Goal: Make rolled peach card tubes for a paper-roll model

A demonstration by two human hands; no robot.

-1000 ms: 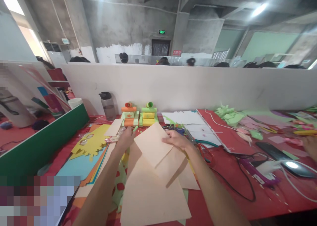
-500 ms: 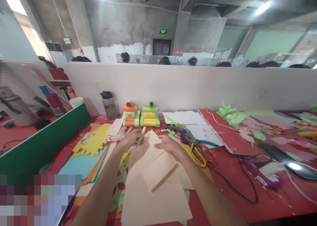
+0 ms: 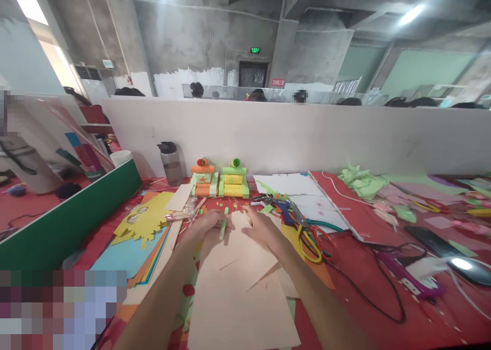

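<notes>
Large cream paper sheets (image 3: 238,299) lie in front of me, with a folded flap and a narrow slip on top. At their far edge my left hand (image 3: 207,227) has its fingers curled, and a thin light green strip (image 3: 223,223) sticks up at its fingertips. My right hand (image 3: 263,230) holds the far edge of the cream paper, thumb on top and fingers bent over it. The two hands are a short gap apart. Under the paper on the left, green paper with red dots (image 3: 188,289) partly shows.
Two paper models (image 3: 204,180) stand by the white partition (image 3: 268,135), near a dark-lidded bottle (image 3: 170,162). Pliers and scissors with yellow handles (image 3: 310,245) lie to the right, beside a purple power strip (image 3: 412,278). Coloured sheets (image 3: 126,258) and a green divider (image 3: 76,212) are left.
The green strip has turned more upright and shifted slightly. The cream paper's raised far tip looks lower, and the flap on top has moved. Both hands stay near the far edge.
</notes>
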